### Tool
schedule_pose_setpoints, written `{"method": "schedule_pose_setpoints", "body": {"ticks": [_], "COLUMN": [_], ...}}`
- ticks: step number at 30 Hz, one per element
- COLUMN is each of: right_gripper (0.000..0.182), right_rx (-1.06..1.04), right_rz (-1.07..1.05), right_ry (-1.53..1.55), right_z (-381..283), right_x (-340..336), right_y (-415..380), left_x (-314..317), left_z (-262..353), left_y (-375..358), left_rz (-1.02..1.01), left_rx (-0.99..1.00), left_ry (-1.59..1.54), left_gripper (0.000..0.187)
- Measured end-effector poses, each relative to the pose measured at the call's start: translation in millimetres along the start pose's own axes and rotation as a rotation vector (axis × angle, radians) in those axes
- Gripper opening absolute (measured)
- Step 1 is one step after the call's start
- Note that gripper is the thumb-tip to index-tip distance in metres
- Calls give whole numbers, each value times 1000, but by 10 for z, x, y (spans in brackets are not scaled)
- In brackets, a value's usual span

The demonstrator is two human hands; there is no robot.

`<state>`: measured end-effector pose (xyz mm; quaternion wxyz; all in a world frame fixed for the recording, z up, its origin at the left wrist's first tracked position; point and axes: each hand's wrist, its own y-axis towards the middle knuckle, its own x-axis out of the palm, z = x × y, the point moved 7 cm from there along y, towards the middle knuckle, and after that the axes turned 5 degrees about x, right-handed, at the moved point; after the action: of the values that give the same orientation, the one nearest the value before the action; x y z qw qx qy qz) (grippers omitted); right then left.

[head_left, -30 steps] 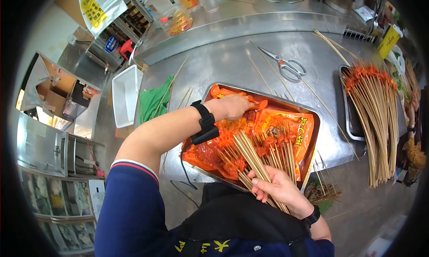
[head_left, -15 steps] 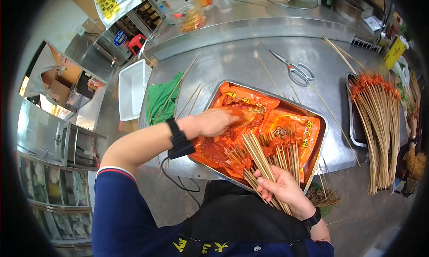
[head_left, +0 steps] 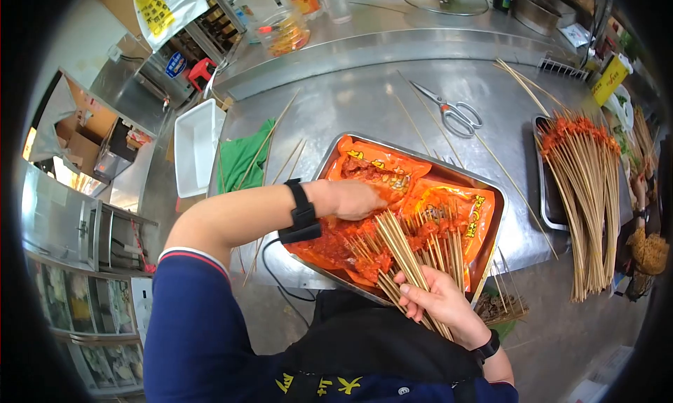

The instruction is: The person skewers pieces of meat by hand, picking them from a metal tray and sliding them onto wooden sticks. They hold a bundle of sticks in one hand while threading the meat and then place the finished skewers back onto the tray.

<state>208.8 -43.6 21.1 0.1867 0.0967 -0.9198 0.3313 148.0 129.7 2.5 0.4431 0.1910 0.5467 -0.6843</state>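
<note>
My right hand (head_left: 443, 299) is closed around a bundle of bamboo skewers (head_left: 406, 252), whose upper ends lean over a metal tray (head_left: 499, 224). Inside the tray, red sauced meat pieces (head_left: 324, 243) lie on opened orange packets (head_left: 478, 210). My left hand (head_left: 354, 198) reaches down into the red meat at the tray's middle. Sauce and meat hide its fingertips, so its grip cannot be made out. More skewers with meat on their ends (head_left: 452, 252) rest in the tray beside the held bundle.
Scissors (head_left: 457, 117) and loose skewers lie on the steel table (head_left: 336, 101). At right, a dark tray (head_left: 550, 207) holds many loaded skewers (head_left: 582, 200). A green cloth (head_left: 245, 158) and white bin (head_left: 195, 147) are at left. Another person's hand (head_left: 639, 193) shows far right.
My left hand has shifted slightly right and down over the meat, its fingers now lower in it. My right hand still holds the skewers. The view has shifted a little.
</note>
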Motion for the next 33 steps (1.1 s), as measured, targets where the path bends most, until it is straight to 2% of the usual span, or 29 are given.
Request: {"method": "schedule_pose_setpoints", "body": {"ticks": [2, 4, 5, 6, 8, 9, 10, 12, 13, 14, 16, 17, 18, 20, 21, 24, 28, 30, 31, 33], "right_gripper": [19, 18, 18, 18, 18, 18, 18, 18, 18, 18, 19, 18, 18, 18, 18, 18, 18, 18, 18, 18], "right_rx": [0, 0, 5, 9, 16, 18, 18, 16, 16, 13, 10, 13, 18, 24, 25, 23, 7, 0, -1, -1], "right_rz": [11, 8, 4, 2, 8, 16, 18, 17, 17, 20, 23, 22, 20, 20, 22, 29, 40, 58, 62, 56], "right_ry": [4, -10, -11, -9, -12, -10, -15, -4, -1, 1, 6, 8, 9, -9, -25, -44, -43, -43, -46, -50], "right_z": [20, 20, 26, 33, 38, 35, 33, 39, 39, 36, 31, 31, 35, 29, 21, 17, 6, -11, -17, -23], "right_x": [-1, 15, 22, 27, 23, 7, -5, -11, -5, -5, -6, -3, 3, 21, 32, 49, 52, 42, 41, 48], "right_y": [9, 21, 31, 42, 45, 42, 42, 50, 54, 50, 45, 46, 48, 47, 47, 51, 34, 25, 22, 18], "left_x": [96, 59, 3, 94, -6, 104, -17, -125, -110, -61, -20, -11, 0, 27, 61, 16, 85, 274, 270, 497], "left_z": [-94, -282, -272, -338, -173, -267, -169, -107, -197, -233, -265, -326, -358, -562, -592, -623, -720, -673, -525, -415], "left_y": [-200, -253, -272, -187, -69, 130, 167, 212, 232, 224, 122, 43, 21, -94, -120, -102, -121, -201, -337, -472], "left_rz": [-29, 224, 125, 132, 614, 414, 420, 228, 166, 164, 274, 324, 324, 288, 206, 214, 319, 266, 170, 178], "left_rx": [-51, -69, -183, -188, 184, 59, 60, -88, -200, -199, -176, -284, -284, -466, -490, -560, -504, -405, -432, -381], "left_ry": [-117, 37, 54, 50, 234, 191, 191, 237, 203, 202, 521, 512, 511, 193, 140, -20, 25, -37, -123, -80], "left_gripper": [36, 37, 38, 38, 34, 31, 31, 26, 30, 30, 41, 46, 46, 49, 47, 47, 39, 43, 44, 44]}}
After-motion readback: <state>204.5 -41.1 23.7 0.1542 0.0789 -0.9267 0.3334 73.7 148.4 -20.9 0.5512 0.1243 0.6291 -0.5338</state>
